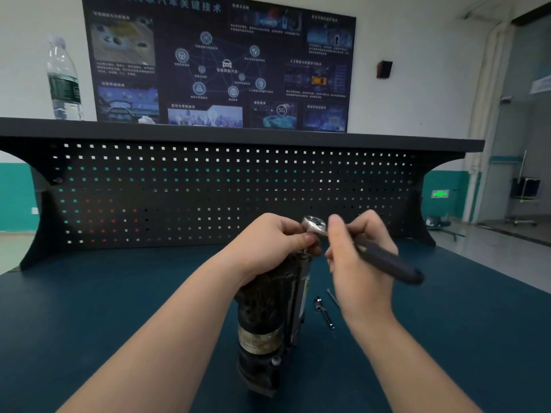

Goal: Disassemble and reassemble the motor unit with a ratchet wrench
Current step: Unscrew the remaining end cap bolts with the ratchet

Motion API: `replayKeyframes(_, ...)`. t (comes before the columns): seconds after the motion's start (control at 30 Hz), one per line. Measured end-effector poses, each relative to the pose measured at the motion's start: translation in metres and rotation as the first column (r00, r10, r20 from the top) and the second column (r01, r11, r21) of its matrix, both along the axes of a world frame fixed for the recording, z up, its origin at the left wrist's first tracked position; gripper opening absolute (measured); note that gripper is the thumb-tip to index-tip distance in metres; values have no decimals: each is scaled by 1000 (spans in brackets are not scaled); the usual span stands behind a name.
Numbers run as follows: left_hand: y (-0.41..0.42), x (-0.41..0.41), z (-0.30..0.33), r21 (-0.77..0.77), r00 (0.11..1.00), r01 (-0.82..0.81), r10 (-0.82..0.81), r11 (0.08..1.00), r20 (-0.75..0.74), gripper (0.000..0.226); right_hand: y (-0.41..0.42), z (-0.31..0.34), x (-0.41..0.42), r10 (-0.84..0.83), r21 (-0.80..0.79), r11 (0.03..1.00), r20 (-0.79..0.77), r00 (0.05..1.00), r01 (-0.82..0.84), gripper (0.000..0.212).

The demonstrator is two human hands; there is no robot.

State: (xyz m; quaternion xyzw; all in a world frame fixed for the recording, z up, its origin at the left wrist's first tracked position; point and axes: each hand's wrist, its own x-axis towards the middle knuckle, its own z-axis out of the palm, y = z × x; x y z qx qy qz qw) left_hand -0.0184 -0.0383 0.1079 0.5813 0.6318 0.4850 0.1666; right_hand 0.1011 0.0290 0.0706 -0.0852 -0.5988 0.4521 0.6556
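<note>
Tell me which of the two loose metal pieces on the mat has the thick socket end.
The shorter, stubby piece, lying nearer the motor. The other is a thin rod, partly hidden behind the right hand.

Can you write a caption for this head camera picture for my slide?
Both hands work a ratchet wrench on top of the upright motor unit: left hand at its head, right hand holding the handle.

Dark grimy motor unit [268, 317] upright on bench, chrome-headed ratchet wrench [354, 245] atop it, black handle angled right
</note>
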Motion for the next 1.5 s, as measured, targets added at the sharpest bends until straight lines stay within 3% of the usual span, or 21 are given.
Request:
replayKeyframes(0.07,-2,0,1,-33,998,50,-49,998,37,15,15,10,4,209,-159,962,-91,974,-222,37)
replayKeyframes(0.13,-3,0,2,-50,997,53,-50,997,52,15,32,20,6,493,-450,709,-234,838,-543,32)
replayKeyframes(0.2,-2,3,1,-34,997,28,-26,999,69,12,42,20,1,580,-576,500,-332,744,-647,29)
replayKeyframes(0.27,0,5,1,-7,998,-22,23,1000,54,11,31,15,-4,508,-479,631,-339,792,-610,32)
replayKeyframes(0.33,1,6,0,8,998,-48,48,999,31,11,13,4,-5,191,-158,963,-178,965,-220,35)
replayKeyframes(0.37,1,6,-1,9,999,-38,38,999,26,11,5,0,-5,-27,49,998,-77,997,31,35)
replayKeyframes(0.43,0,4,0,1,999,7,-7,1000,31,11,6,-2,-4,-194,271,945,25,981,180,35)
replayKeyframes(0.47,-1,2,0,-8,999,32,-31,999,35,11,11,1,-2,-142,219,967,25,990,133,35)
replayKeyframes(0.53,-3,-1,2,-37,997,59,-58,998,42,13,25,13,1,238,-153,955,-115,964,-254,39)
replayKeyframes(0.6,-3,-2,2,-43,997,45,-43,998,61,13,37,19,0,514,-471,669,-266,816,-575,33)
replayKeyframes(0.63,-2,-1,2,-32,998,20,-18,999,57,13,39,20,-3,513,-531,622,-277,812,-575,30)
replayKeyframes(0.73,2,1,-2,13,997,-75,74,997,28,11,14,12,-10,143,-221,959,-166,976,-178,34)
replayKeyframes(0.8,3,3,-3,25,997,-75,75,997,12,9,-2,1,-13,-233,218,945,-67,970,242,34)
replayKeyframes(0.87,2,4,-2,14,999,-25,25,1000,31,8,-3,0,-13,-303,357,886,-34,952,295,34)
replayKeyframes(0.97,0,2,0,-11,999,31,-30,999,37,14,13,13,-8,-8,-21,1000,-80,997,7,38)
replayKeyframes(1.07,1,1,-1,2,999,-29,28,1000,20,14,23,17,-8,315,-352,853,-242,918,-385,39)
replayKeyframes(1.17,2,2,-1,-1,997,-67,67,998,30,10,23,18,-9,271,-467,790,-315,910,-397,27)
replayKeyframes(1.23,2,3,-1,3,997,-70,70,998,33,9,14,13,-10,105,-396,897,-235,966,-194,29)
replayKeyframes(1.3,2,4,-1,16,996,-89,89,996,-9,7,-3,8,-9,-116,-143,985,-109,987,100,30)
replayKeyframes(1.4,1,3,1,23,989,-123,124,992,-78,21,-20,-2,-10,-281,273,918,-70,957,289,25)
replayKeyframes(1.5,0,4,2,17,981,-145,146,989,-130,41,-15,-3,-6,-368,484,797,-88,926,363,10)
